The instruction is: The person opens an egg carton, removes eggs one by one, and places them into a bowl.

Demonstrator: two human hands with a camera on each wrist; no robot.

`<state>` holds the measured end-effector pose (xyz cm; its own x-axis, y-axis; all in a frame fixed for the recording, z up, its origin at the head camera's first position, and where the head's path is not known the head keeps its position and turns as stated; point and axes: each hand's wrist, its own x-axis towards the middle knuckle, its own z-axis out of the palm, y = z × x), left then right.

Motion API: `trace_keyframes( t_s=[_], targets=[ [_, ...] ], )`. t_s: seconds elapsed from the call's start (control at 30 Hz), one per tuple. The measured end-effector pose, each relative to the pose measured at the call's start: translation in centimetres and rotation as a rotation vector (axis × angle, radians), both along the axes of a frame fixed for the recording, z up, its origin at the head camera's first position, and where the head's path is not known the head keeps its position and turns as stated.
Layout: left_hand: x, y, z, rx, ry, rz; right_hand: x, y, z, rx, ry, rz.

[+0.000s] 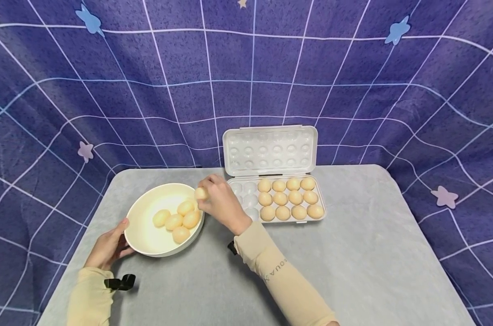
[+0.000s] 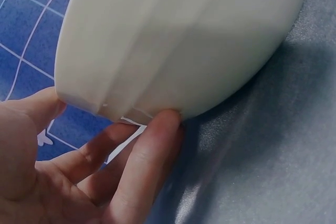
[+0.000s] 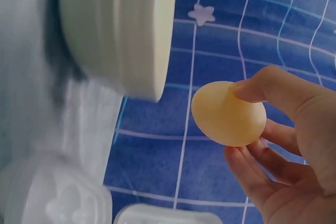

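A cream bowl [image 1: 142, 217] with several eggs [image 1: 174, 222] in it stands at the left of the table. My left hand [image 1: 107, 246] grips its near left side, thumb at the rim and fingers lower on the wall, as the left wrist view shows on the bowl's outside [image 2: 173, 40]. Between thumb and fingertips, my right hand [image 1: 222, 201] pinches one egg [image 3: 228, 114] near the bowl's right rim. Right of that hand lies an egg carton [image 1: 302, 221], its lid [image 1: 270, 151] raised. Eggs [image 1: 280, 198] fill its right columns; bare cups [image 1: 250, 200] show at its left, partly behind the hand.
The grey table [image 1: 364, 253] extends to the right and front. A blue-purple curtain [image 1: 270, 99] with a line grid and star shapes hangs behind and at both sides. Black straps [image 1: 122, 282] sit at the wrists.
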<state>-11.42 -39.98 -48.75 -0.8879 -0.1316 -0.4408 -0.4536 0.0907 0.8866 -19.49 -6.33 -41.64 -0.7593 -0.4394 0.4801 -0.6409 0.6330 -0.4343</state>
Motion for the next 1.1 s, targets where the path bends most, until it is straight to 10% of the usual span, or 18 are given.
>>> trace_keyframes(
  t_s=[1.1],
  targets=[
    [0.1,0.0,0.0,0.043,0.017,0.004,1.4,-4.5,-3.6,0.388,0.02,0.083]
  ],
)
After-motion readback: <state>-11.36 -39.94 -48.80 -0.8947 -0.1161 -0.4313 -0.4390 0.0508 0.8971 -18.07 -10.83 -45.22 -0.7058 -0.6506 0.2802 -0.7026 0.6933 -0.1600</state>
